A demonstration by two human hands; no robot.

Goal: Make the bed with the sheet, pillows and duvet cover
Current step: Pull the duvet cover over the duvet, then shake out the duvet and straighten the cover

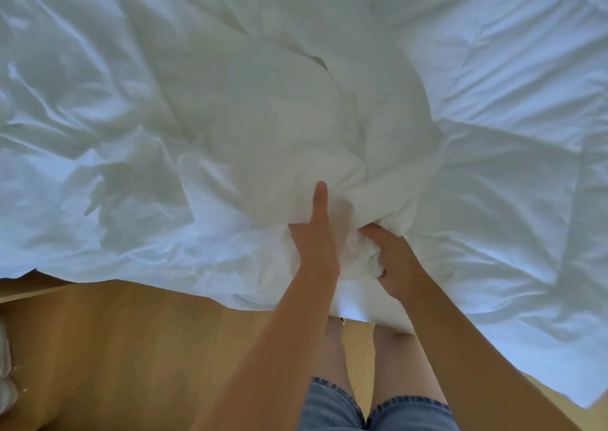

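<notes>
A white crumpled duvet cover fills most of the view and hangs over the near edge of the bed. At the right lies the quilted duvet, partly under the cover. My left hand reaches into the cloth at the bed's edge; its thumb lies straight on top and its fingers are hidden under a fold. My right hand grips a bunched wad of white fabric just right of it. No pillows are in view.
A light wooden floor runs below the bed's edge. My legs in denim shorts stand close against the bed. Something white and blurred sits at the far left edge on the floor.
</notes>
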